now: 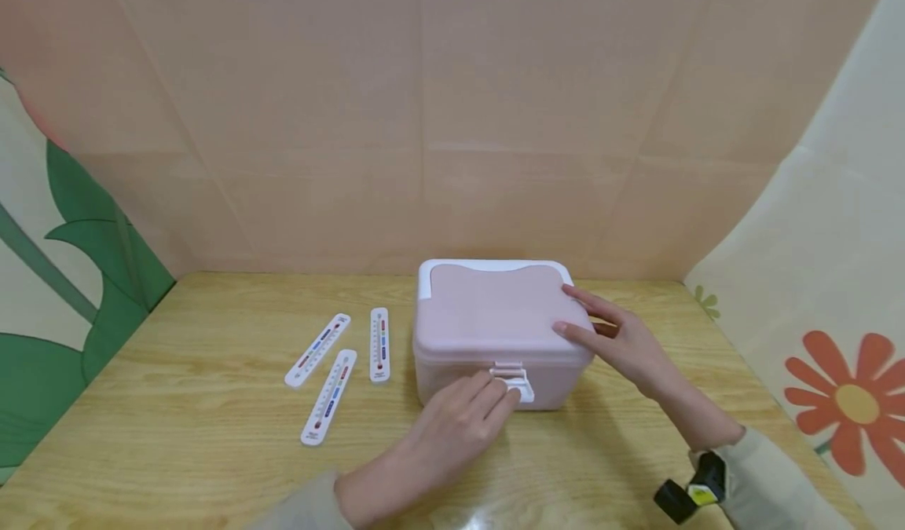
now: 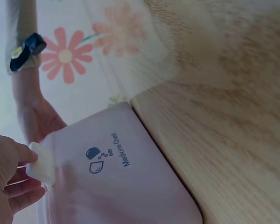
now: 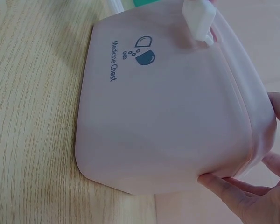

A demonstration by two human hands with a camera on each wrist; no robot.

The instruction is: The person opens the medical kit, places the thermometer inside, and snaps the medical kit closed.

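Note:
A pink medicine chest (image 1: pixel 495 310) with a white-edged lid stands on the wooden table, its lid down. Its white latch (image 2: pixel 42 163) sticks out from the front face, pinched between the thumb and fingers of my left hand (image 1: pixel 463 416). My right hand (image 1: pixel 632 349) rests at the chest's right end. Two fingertips lie on the lid in the head view, and other fingers touch the side wall in the right wrist view. "Medicine Chest" lettering and a capsule picture (image 3: pixel 144 50) show on the front.
Left of the chest lie three white thermometers: one upright in view (image 1: pixel 379 345), one slanted behind (image 1: pixel 318 351) and one slanted nearer (image 1: pixel 329 396). A beige cloth backdrop (image 1: pixel 424 122) rises behind the table, with a flower-printed sheet (image 1: pixel 855 404) on the right.

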